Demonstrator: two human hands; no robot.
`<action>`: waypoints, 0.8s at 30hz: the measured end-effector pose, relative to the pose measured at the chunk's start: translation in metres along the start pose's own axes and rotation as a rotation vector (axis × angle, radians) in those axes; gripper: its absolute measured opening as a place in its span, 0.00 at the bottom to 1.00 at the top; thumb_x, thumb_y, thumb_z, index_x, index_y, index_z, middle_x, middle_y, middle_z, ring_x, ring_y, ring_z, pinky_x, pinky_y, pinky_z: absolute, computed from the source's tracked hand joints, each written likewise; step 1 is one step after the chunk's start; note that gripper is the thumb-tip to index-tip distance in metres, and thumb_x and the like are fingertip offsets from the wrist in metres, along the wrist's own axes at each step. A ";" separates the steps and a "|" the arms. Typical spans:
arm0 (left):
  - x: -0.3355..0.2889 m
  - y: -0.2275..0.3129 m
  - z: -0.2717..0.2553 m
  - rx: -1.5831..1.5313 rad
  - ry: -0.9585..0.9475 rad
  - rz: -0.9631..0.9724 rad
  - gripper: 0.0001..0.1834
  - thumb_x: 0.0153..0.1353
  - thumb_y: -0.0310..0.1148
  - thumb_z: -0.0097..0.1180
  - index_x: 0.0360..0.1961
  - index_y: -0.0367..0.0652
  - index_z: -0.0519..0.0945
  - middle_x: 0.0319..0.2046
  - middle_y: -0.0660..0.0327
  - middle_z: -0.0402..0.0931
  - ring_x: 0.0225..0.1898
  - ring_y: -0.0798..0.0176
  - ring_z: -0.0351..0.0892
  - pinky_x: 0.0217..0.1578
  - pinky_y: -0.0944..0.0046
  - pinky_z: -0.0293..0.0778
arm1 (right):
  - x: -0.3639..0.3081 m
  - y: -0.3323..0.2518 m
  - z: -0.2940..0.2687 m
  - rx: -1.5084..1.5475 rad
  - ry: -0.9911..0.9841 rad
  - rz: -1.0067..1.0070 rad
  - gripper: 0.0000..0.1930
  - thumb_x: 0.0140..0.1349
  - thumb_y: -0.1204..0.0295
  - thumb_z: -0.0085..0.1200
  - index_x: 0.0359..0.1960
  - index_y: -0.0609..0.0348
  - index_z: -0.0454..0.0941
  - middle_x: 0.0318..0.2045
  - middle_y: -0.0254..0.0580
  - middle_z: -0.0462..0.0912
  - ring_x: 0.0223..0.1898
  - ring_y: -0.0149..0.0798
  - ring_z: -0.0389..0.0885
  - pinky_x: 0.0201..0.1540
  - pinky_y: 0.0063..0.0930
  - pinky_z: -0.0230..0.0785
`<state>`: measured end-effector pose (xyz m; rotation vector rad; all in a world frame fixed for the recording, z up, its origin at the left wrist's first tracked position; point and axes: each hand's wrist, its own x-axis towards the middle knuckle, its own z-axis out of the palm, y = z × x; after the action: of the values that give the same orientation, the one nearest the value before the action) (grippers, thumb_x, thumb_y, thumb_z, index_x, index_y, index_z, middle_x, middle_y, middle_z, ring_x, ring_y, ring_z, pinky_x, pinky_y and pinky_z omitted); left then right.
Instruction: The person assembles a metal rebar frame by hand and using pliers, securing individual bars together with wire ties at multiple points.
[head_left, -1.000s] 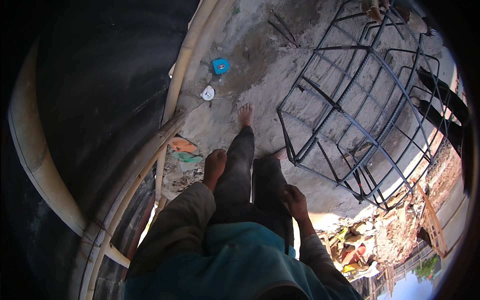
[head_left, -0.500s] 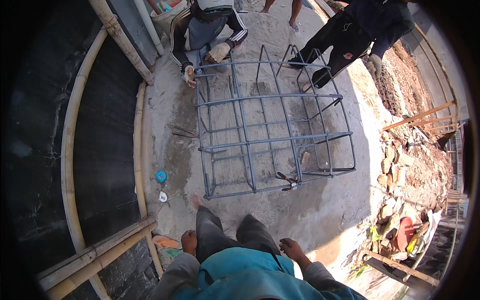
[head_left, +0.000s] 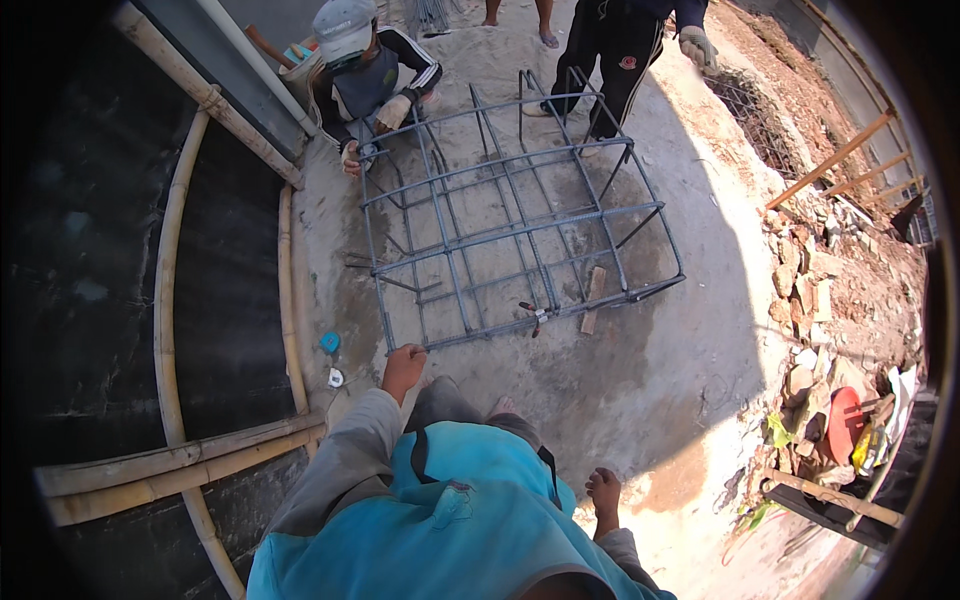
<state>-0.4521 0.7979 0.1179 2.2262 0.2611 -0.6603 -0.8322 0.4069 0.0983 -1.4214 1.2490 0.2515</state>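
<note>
A cage of bent, tied rebar (head_left: 455, 245) spans the ground in front of me. My left hand (head_left: 403, 368) is at its near-left corner, fingers closed around the end of the near bar. Off to my right side, my right hand (head_left: 604, 490) hangs away from the cage, empty, with loosely bent fingers. Pincers (head_left: 536, 316) with dark and reddish handles are on the cage's near bar. At the far-left corner a crouching person in a pale cap (head_left: 343, 28) has gloved hands (head_left: 393, 112) on the bars.
A blue tape measure (head_left: 330, 342) and a white one (head_left: 336, 377) lie left of the cage. Bamboo poles (head_left: 172, 300) brace a dark wall on the left. A wood piece (head_left: 594, 298) lies by the cage. Another person (head_left: 622, 60) stands far right; rubble (head_left: 800, 290) lines the right.
My left hand has reached forward from beside my leg to the cage's near-left corner. I have stepped closer, and the cage sits further left and higher in view. The standing person's gloved hand has risen.
</note>
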 end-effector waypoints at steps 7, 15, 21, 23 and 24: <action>0.003 0.044 -0.018 -0.065 0.047 0.141 0.20 0.61 0.36 0.53 0.53 0.37 0.78 0.46 0.51 0.81 0.46 0.54 0.81 0.48 0.58 0.74 | -0.008 -0.012 0.070 -0.150 -0.021 -0.288 0.17 0.62 0.68 0.53 0.48 0.67 0.77 0.33 0.47 0.83 0.30 0.36 0.83 0.31 0.28 0.75; 0.066 0.010 -0.103 -0.319 0.184 0.180 0.16 0.64 0.29 0.51 0.51 0.33 0.78 0.44 0.52 0.82 0.45 0.62 0.81 0.45 0.63 0.74 | 0.044 -0.278 0.252 -0.284 -0.120 -0.870 0.18 0.65 0.68 0.53 0.51 0.68 0.73 0.46 0.58 0.78 0.48 0.53 0.78 0.52 0.40 0.70; 0.225 0.099 -0.156 -0.170 0.253 0.550 0.14 0.62 0.25 0.48 0.46 0.34 0.79 0.40 0.51 0.80 0.44 0.55 0.81 0.47 0.60 0.75 | 0.149 -0.411 0.435 -0.503 0.045 -1.169 0.21 0.64 0.65 0.54 0.54 0.67 0.71 0.52 0.56 0.73 0.57 0.56 0.68 0.60 0.47 0.60; 0.290 0.108 -0.156 -0.179 0.291 0.544 0.14 0.61 0.24 0.46 0.45 0.34 0.80 0.40 0.50 0.80 0.44 0.53 0.81 0.47 0.58 0.75 | 0.182 -0.404 0.474 -0.618 0.029 -1.088 0.22 0.64 0.62 0.54 0.54 0.65 0.72 0.53 0.54 0.73 0.58 0.54 0.69 0.62 0.51 0.56; 0.323 0.110 -0.158 -0.209 0.298 0.545 0.14 0.61 0.24 0.45 0.44 0.34 0.80 0.41 0.50 0.79 0.45 0.52 0.80 0.48 0.57 0.74 | 0.188 -0.401 0.492 -0.714 0.062 -1.037 0.22 0.64 0.60 0.53 0.54 0.63 0.72 0.52 0.52 0.74 0.57 0.52 0.69 0.63 0.53 0.53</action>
<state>-0.0782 0.8332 0.1019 2.0549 -0.1276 -0.0061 -0.2068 0.6145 0.0414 -2.5097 0.3118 -0.0866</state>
